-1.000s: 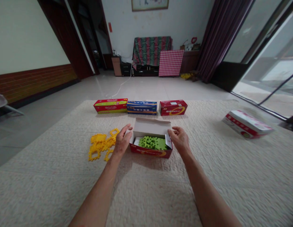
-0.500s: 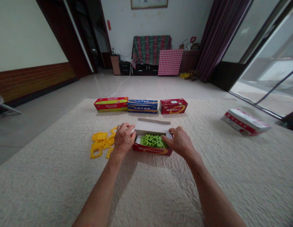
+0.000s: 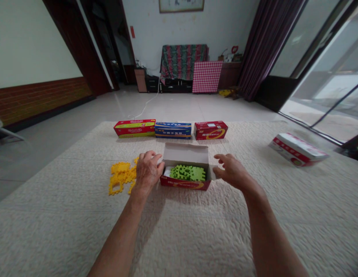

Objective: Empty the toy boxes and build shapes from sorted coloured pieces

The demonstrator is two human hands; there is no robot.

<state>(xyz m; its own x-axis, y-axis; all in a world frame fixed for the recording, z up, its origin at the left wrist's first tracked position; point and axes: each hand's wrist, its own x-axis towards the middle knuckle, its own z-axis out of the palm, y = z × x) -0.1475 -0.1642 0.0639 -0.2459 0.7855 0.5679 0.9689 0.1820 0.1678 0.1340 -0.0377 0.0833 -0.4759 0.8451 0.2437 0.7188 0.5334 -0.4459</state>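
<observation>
An open red cardboard box (image 3: 185, 183) sits on the quilted cream mat, its white lid (image 3: 186, 154) standing up at the back. Green interlocking foam pieces (image 3: 187, 173) lie inside it. My left hand (image 3: 147, 172) is against the box's left end, its curled fingers holding nothing that I can see. Just left of that hand lies a loose heap of yellow foam pieces (image 3: 120, 177). My right hand (image 3: 229, 171) hovers just off the box's right end, fingers apart and empty.
Beyond the open box, several closed boxes (image 3: 173, 130) stand in a row on the mat. Another red-and-white box (image 3: 298, 150) lies at the right. The quilted mat (image 3: 268, 231) extends around my arms, with tiled floor beyond it and glass doors at the right.
My right hand has moved rightward off the box. The lid has swung up from its lower position, showing more of its white inner face. My left hand stays at the box's left end.
</observation>
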